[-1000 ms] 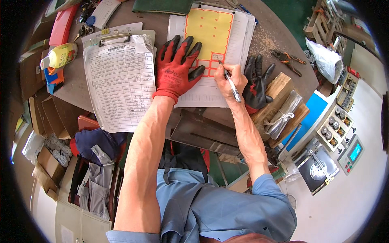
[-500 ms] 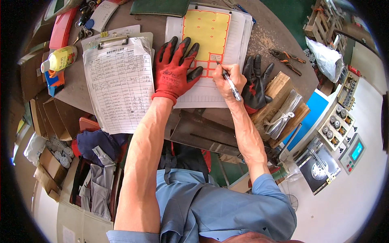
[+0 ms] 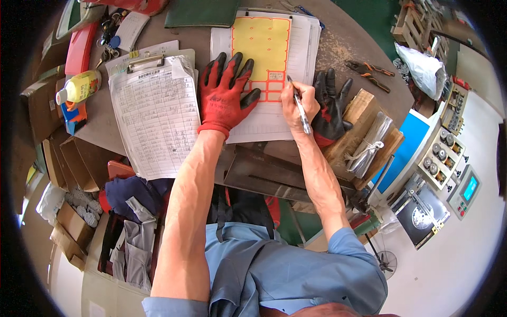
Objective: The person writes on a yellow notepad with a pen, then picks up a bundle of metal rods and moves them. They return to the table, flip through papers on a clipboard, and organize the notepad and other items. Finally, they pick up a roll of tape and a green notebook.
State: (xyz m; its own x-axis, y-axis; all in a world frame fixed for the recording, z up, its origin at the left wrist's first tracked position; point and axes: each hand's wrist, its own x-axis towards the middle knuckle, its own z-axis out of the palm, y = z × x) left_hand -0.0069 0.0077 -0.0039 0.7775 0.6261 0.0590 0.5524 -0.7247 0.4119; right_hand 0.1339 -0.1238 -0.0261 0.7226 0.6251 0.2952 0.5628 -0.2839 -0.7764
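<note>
My left hand (image 3: 227,98), in a red work glove with black fingertips, lies flat with fingers spread on the papers. It covers the lower left part of a yellow label sheet (image 3: 261,45) with red outlines. My right hand (image 3: 299,108) is bare and holds a pen (image 3: 301,112), its tip at the right edge of the sheet near a small printed label. Under the sheet lies a stack of white papers (image 3: 304,45). The empty red and black glove (image 3: 330,108) rests just right of my right hand. Left of my gloved hand is a clipboard with a filled-in form (image 3: 153,116).
Orange-handled pliers (image 3: 369,74) lie at the right of the table. Wood blocks (image 3: 359,119) with a tied clear plastic bundle (image 3: 369,145) sit at its near right edge. A yellow bottle (image 3: 79,87) and a green folder (image 3: 200,13) are at the left and back. A machine panel (image 3: 465,191) stands right.
The view has shifted slightly, so the table things sit a little further left. The pen tip is now nearer the sheet's right edge. My left hand stays flat on the papers.
</note>
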